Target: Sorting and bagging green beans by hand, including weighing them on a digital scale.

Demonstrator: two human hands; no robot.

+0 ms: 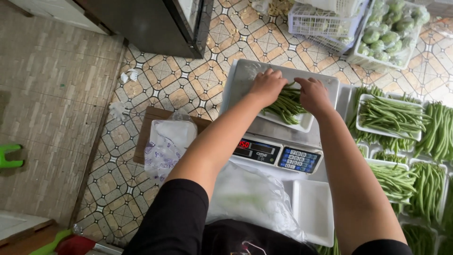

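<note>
Closest to me, below the scale (278,141), a clear plastic bag (255,198) slumps in my lap with something pale green showing faintly through it; an empty white foam tray (314,212) sits just right of it, within easy reach.

Scale is the landmark. Its display and keypad (299,160) face me, so I can read them without leaning. On the steel platform sits a white foam tray (302,123) with a bundle of green beans (285,105) lying lengthwise in it.

Both hands are on that bundle. Left hand (267,86) is curled over the far-left end, fingers bent down onto the beans; right hand (313,94) presses on the right side, fingers tucked under and out of sight — I judge they are squaring the pods so none hang over the rim. Neither hand lifts anything; whether either actually grips pods I cannot tell.

Left of the scale, a bag of clear wrappers (167,141) rests on a piece of cardboard (146,137) on the patterned floor tiles (179,80).

Right of the scale — filled trays of beans (391,115) laid side by side, loose beans (439,132) between them.

Beyond the scale, white plastic crates (321,21) and a bag of round green vegetables (389,30).
</note>
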